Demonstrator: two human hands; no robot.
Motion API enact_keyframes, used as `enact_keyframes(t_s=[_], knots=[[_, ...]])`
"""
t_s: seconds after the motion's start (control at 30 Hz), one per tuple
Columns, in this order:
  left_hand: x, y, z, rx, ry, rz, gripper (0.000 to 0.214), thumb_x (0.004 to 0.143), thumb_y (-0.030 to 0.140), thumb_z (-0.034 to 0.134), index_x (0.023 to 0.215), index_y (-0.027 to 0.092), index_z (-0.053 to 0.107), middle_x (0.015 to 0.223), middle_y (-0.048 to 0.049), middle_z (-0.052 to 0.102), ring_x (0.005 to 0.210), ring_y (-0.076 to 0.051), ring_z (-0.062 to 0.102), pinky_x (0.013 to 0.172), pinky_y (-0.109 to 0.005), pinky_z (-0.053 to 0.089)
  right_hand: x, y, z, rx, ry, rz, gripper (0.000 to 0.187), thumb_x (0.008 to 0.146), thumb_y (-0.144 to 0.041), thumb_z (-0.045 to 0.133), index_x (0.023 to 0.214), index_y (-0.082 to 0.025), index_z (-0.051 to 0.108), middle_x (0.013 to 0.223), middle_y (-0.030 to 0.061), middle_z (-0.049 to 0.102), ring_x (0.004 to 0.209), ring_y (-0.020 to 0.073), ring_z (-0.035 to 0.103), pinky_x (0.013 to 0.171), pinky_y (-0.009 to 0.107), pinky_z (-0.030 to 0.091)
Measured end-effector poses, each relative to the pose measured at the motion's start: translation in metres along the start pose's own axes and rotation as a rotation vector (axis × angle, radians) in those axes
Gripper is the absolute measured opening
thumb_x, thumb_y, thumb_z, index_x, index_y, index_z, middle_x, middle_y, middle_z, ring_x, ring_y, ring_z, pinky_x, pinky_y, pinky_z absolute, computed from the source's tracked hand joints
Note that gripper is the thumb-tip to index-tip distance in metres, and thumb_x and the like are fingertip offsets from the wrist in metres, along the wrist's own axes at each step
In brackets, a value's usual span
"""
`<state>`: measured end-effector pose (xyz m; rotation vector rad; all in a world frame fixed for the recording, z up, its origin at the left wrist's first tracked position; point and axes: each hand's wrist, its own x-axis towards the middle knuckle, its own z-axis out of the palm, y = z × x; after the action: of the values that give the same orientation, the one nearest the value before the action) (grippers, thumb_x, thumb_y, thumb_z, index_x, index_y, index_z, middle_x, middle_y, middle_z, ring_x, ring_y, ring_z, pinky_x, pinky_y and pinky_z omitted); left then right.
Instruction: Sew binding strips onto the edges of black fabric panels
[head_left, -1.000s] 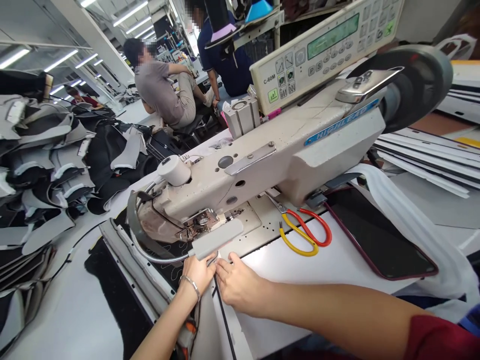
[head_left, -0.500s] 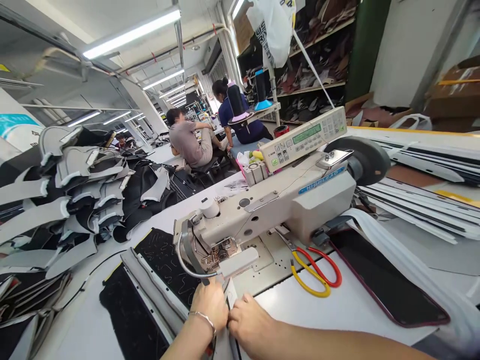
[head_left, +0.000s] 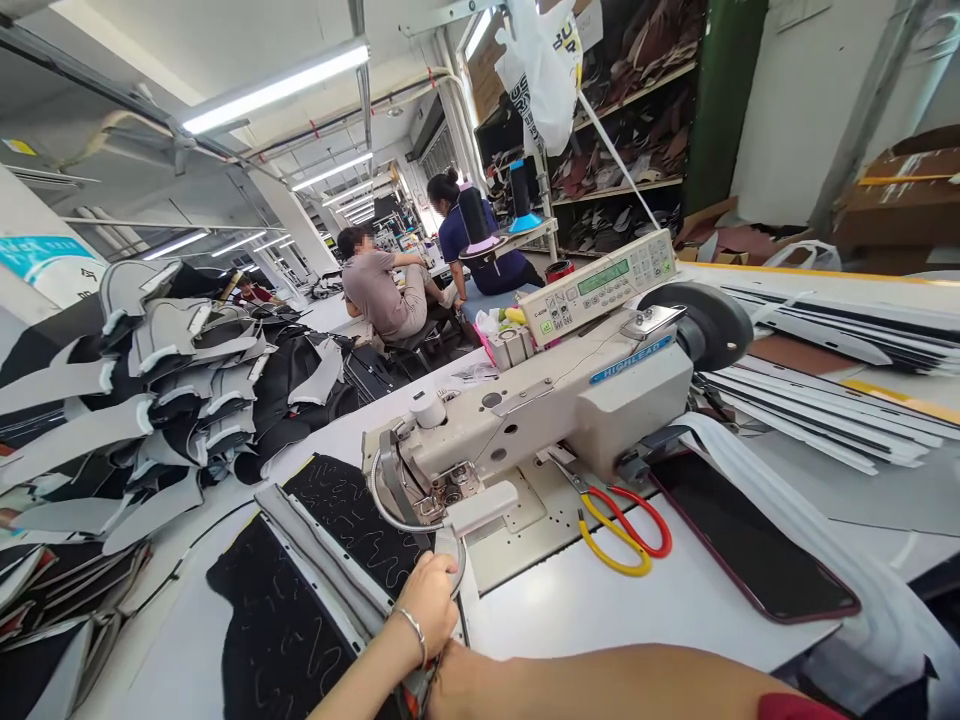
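Note:
My left hand (head_left: 429,605), with a bracelet at the wrist, is closed at the right edge of a black-and-grey fabric panel (head_left: 352,525), just in front of the sewing machine's (head_left: 540,410) needle area. A curved grey strip (head_left: 459,570) rises beside its fingertips. Wavy pale lines mark the panel's black parts, and a padded grey band crosses it. My right hand (head_left: 454,680) is low at the bottom edge, behind my left wrist; its fingers are hidden. Scissors (head_left: 622,530) with red and yellow handles lie on the machine bed, right of my hands.
A phone (head_left: 750,540) and a white strip (head_left: 810,530) lie on the right. Stacked white and black strips (head_left: 817,410) are behind them. Piled grey and black cut pieces (head_left: 172,390) fill the left. Two people sit beyond the machine, below thread cones (head_left: 472,215).
My right hand has drawn back toward me, from beside my left hand to behind its wrist. My left hand stays by the needle area. The view has shifted slightly.

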<state>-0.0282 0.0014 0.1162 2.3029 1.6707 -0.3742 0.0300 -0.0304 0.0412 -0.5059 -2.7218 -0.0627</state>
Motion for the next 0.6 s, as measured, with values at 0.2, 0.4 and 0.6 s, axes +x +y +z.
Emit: enact_keyframes(t_s=[0.2, 0.4, 0.6], knots=[[-0.003, 0.0, 0.016, 0.034, 0.039, 0.034, 0.026, 0.067, 0.007, 0.039, 0.078, 0.012, 0.062, 0.107, -0.0098, 0.056, 0.098, -0.02, 0.049, 0.091, -0.03, 0.037, -0.061, 0.019, -0.054, -0.127, -0.144, -0.004, 0.015, 0.072, -0.021, 0.059, 0.081, -0.01, 0.064, 0.081, 0.0117, 0.061, 0.076, 0.0218, 0.053, 0.076, 0.042, 0.041], [-0.003, -0.009, 0.023, 0.013, 0.093, 0.09, 0.022, 0.068, 0.007, 0.039, 0.069, 0.014, 0.06, 0.106, -0.0075, 0.057, 0.092, -0.02, 0.051, 0.087, -0.033, 0.041, -0.072, 0.034, -0.04, -0.136, -0.042, -0.192, 0.015, 0.076, -0.014, 0.049, 0.079, -0.009, 0.063, 0.08, 0.0135, 0.059, 0.072, 0.0205, 0.051, 0.064, 0.035, 0.037], [-0.003, -0.008, 0.027, 0.035, 0.203, 0.153, 0.021, 0.066, 0.004, 0.041, 0.06, 0.016, 0.057, 0.097, -0.0061, 0.06, 0.084, -0.018, 0.053, 0.078, -0.033, 0.046, -0.071, 0.034, -0.029, -0.052, -0.007, -0.2, 0.008, 0.069, -0.01, 0.053, 0.068, -0.011, 0.061, 0.073, 0.012, 0.058, 0.065, 0.0191, 0.048, 0.055, 0.031, 0.03]])
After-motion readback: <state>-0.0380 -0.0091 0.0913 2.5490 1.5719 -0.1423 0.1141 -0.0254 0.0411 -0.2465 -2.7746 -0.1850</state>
